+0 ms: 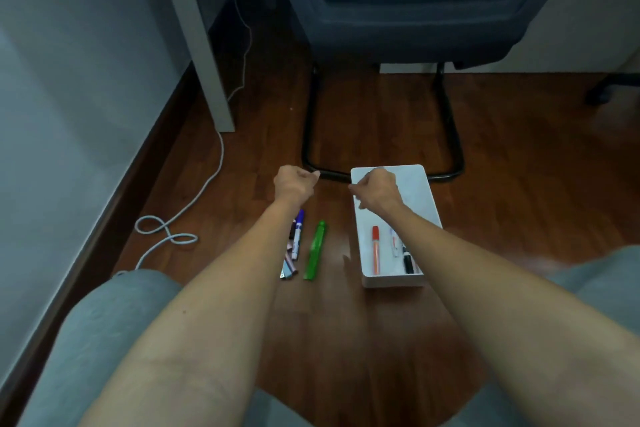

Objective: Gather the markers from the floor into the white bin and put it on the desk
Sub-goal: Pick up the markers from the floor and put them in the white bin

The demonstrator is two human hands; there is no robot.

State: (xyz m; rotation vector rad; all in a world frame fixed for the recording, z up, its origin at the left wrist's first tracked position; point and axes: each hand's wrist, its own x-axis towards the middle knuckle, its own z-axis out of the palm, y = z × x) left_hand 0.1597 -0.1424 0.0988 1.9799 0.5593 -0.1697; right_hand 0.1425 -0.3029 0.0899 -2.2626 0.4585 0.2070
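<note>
1. Three markers, as far as I can count, already lie in the bin [415, 198]: an orange marker [375, 250] along its left wall, a white marker [394, 242] beside it, and a black marker [408, 262] toward the near right corner, partly hidden by the right forearm.
2. Several more are left on the floor [519, 184] to the left of the bin: a green marker [316, 251] lying apart, and just left of it a tight cluster with a blue marker [298, 234] on top. How many are in that cluster I cannot tell, since the left forearm covers part of it.
3. The left hand [293, 184] hangs above the floor beyond the cluster, fingers curled into a loose fist; nothing shows in it, though the palm side is hidden.
4. The right hand [375, 189] hovers over the far half of the bin, fingers curled inward and narrow. Whether it pinches anything I cannot tell.
5. The bin sits on the floor, its far end close to the chair frame [381, 177], with the desk leg [207, 62] at the far left.
6. My judgement: gathering is roughly half done. The green marker and the cluster must go in, then the bin must be lifted to the desk, whose top is out of view.
</note>
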